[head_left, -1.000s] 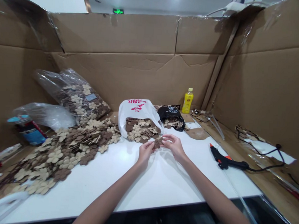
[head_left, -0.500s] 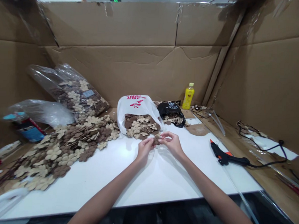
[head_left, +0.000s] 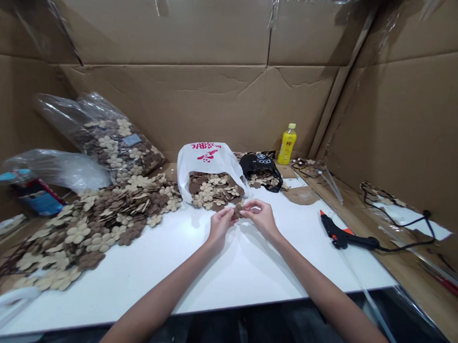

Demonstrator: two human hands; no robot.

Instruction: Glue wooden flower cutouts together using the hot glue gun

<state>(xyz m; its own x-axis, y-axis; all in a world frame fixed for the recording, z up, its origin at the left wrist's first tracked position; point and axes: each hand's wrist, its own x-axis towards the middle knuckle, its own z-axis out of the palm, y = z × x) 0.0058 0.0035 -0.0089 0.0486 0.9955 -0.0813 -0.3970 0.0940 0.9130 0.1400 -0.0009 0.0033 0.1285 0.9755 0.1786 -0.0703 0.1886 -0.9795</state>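
Both my hands meet above the white table (head_left: 208,283). My left hand (head_left: 221,225) and my right hand (head_left: 260,217) pinch a small brown felt flower (head_left: 238,210) between their fingertips, and the fingers hide part of it. Just beyond my hands, a white plastic bag (head_left: 210,157) with red print lies open, full of brown and beige felt flowers (head_left: 214,190). A large loose heap of the same flowers (head_left: 95,231) spreads across the table to my left.
A clear bag of flowers (head_left: 115,142) lies at back left. A black bag (head_left: 258,165) and a yellow bottle (head_left: 287,143) stand at the back. A black and orange hot glue gun (head_left: 342,238) with its cord lies on the right. Cardboard walls (head_left: 187,97) surround the table.
My hands have drawn slightly closer together around the brown felt flower. The scene has shifted upward and left in the view as my head moves.
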